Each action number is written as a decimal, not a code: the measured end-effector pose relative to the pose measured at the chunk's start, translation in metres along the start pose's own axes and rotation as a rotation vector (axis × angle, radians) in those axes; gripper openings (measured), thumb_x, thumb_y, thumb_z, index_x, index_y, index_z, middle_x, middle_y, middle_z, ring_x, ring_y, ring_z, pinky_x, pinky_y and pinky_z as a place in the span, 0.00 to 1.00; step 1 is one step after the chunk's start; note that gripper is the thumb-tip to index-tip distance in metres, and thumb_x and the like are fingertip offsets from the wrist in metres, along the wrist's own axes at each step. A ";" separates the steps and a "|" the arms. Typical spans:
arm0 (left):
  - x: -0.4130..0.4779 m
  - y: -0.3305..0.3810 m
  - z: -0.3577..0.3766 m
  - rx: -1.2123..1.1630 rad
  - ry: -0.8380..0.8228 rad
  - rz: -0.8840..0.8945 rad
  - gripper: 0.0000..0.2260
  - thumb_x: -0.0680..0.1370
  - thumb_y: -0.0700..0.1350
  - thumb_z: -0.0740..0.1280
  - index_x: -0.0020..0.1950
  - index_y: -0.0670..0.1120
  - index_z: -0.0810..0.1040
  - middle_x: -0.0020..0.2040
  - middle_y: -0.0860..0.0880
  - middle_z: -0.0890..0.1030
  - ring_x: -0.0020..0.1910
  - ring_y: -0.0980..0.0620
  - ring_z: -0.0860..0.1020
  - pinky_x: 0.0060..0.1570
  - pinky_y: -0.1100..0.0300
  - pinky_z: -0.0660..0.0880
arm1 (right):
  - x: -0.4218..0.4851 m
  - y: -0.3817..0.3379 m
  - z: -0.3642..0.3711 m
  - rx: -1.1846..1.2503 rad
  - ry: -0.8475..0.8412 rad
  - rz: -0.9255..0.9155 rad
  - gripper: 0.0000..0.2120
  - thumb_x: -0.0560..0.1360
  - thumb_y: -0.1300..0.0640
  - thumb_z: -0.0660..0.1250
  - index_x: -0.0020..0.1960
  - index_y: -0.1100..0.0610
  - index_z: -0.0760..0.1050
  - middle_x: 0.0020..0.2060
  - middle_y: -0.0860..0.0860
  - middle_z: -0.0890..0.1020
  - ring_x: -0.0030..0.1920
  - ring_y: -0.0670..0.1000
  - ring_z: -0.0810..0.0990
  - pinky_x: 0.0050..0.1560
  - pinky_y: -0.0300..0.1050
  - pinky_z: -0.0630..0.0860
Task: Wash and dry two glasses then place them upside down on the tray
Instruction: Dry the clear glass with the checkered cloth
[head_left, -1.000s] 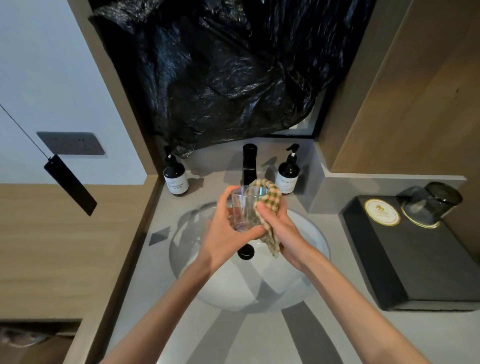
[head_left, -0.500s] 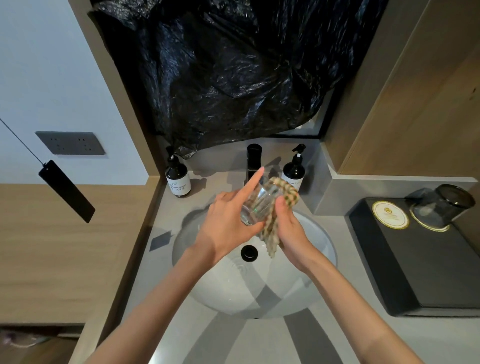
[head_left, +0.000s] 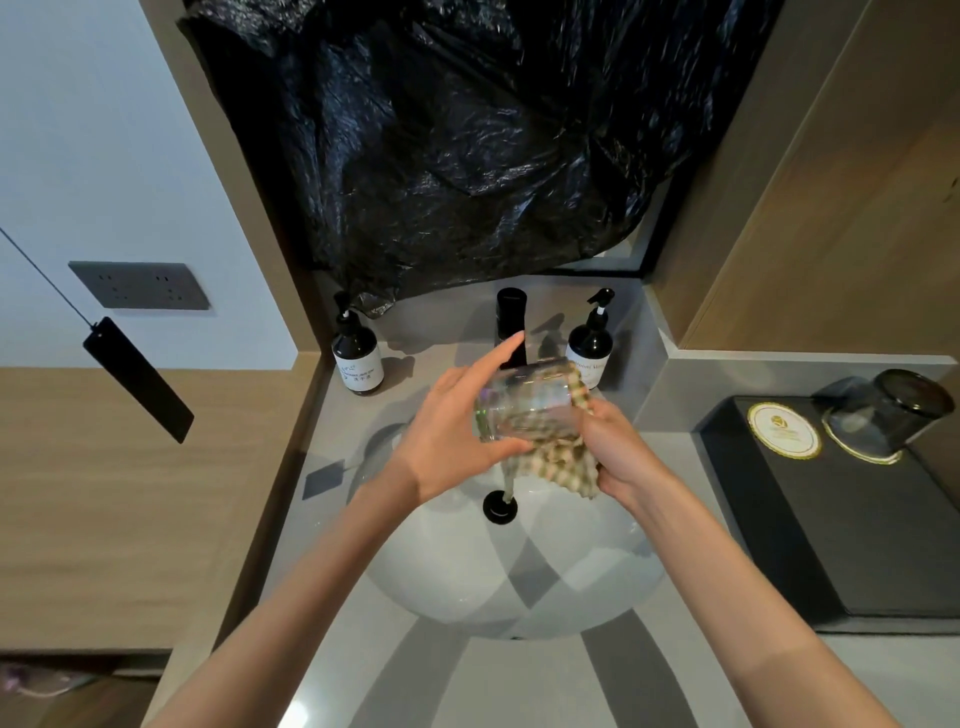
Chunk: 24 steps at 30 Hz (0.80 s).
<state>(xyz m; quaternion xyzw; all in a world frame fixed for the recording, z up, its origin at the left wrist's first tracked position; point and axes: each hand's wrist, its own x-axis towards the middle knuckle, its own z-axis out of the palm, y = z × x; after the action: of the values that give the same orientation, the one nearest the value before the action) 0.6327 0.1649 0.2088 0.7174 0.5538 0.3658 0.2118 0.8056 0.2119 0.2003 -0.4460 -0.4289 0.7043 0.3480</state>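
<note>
— Status of the hands?
— My left hand (head_left: 447, 431) grips the clear drinking glass (head_left: 524, 405), held on its side above the white round basin (head_left: 467, 571). My right hand (head_left: 618, 452) clamps the green checked cloth (head_left: 561, 462) round its right end.
— Second glass?
— The dark tinted glass (head_left: 883, 415) stands rim down on the black tray (head_left: 857, 519), on the grey surface (head_left: 914, 670).

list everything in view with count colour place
sink: 1, white, centre
tap: 1, black, behind sink
pump bottles: 2, dark, flanking tap
tray: 1, black, right counter
dark glass: 1, smoky, rim down on tray
coaster: 1, white-gold, on tray
clear glass: 1, transparent, held over sink
cloth: 1, green-beige check, against that glass
plastic sheet: 1, black, above tap
socket plate: 1, grey, left wall
left hand: 1, holding clear glass
right hand: 1, holding cloth
</note>
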 end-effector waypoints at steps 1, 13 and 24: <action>-0.001 -0.001 0.001 -0.098 0.040 -0.032 0.42 0.66 0.51 0.77 0.74 0.60 0.58 0.67 0.61 0.70 0.64 0.61 0.68 0.62 0.69 0.65 | 0.001 0.001 0.001 0.026 0.028 -0.008 0.09 0.79 0.66 0.61 0.48 0.61 0.79 0.44 0.58 0.85 0.43 0.54 0.86 0.43 0.44 0.82; -0.009 -0.013 -0.003 -0.625 -0.031 -0.240 0.33 0.62 0.44 0.80 0.64 0.55 0.72 0.57 0.53 0.81 0.58 0.50 0.79 0.58 0.52 0.76 | 0.001 0.003 0.008 -0.245 0.111 -0.217 0.07 0.77 0.59 0.67 0.48 0.63 0.80 0.38 0.56 0.85 0.37 0.48 0.83 0.37 0.40 0.79; -0.012 -0.005 -0.015 -0.594 -0.203 -0.311 0.22 0.67 0.50 0.73 0.60 0.52 0.75 0.51 0.59 0.83 0.52 0.60 0.80 0.50 0.68 0.74 | 0.006 -0.012 -0.007 -0.714 0.020 -0.735 0.19 0.67 0.73 0.70 0.55 0.58 0.81 0.42 0.38 0.84 0.43 0.40 0.83 0.41 0.36 0.79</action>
<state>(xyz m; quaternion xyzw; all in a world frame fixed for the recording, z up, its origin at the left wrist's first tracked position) 0.6163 0.1533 0.2110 0.5642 0.5019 0.4013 0.5184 0.8117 0.2234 0.2076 -0.3637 -0.7678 0.3406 0.4027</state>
